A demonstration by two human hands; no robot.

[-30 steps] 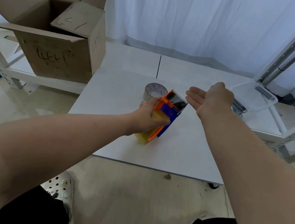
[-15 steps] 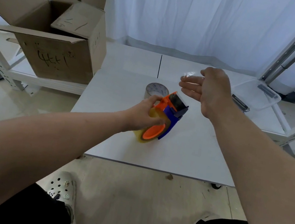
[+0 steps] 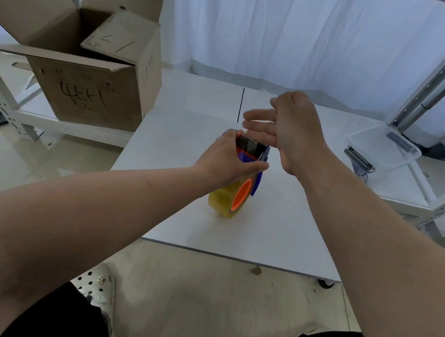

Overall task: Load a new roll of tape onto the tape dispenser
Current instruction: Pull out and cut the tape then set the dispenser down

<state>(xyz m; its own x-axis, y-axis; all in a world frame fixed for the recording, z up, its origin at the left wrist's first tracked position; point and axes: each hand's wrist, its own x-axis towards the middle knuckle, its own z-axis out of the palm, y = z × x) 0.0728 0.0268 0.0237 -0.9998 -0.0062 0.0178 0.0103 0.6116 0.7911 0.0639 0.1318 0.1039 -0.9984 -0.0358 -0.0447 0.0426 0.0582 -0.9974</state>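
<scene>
A person's two bare forearms reach forward from the near edge of the view over a white desk (image 3: 190, 139). The left hand (image 3: 225, 160) is wrapped around the upper part of a tape dispenser (image 3: 250, 155), fingers and thumb clamped on its orange and blue body. The dispenser stands tilted near the middle of the desk, with its dark blade end pointing up and away. A roll of tape (image 3: 225, 198), yellowish and see-through, sits on the dispenser's orange hub at the lower, nearer end, and its bottom edge appears to touch the desk.

The right hand (image 3: 287, 129) is just beyond and to the right of the dispenser's top. Its fingers are stretched out flat and held together, pointing left, and the hand grips nothing that can be seen. The lowest fingers lie very close to the dispenser's blade end; whether they touch it cannot be told.

On a low shelf to the far left stands an open cardboard box (image 3: 88, 79) with its flaps up and dark handwriting on its front. To the far right lies a clear plastic tray (image 3: 385, 149) with a small dark metal object beside it. White curtains hang behind, with white metal racking on both sides. Below the desk are a pale tiled floor, dark trousers and a perforated white shoe.
</scene>
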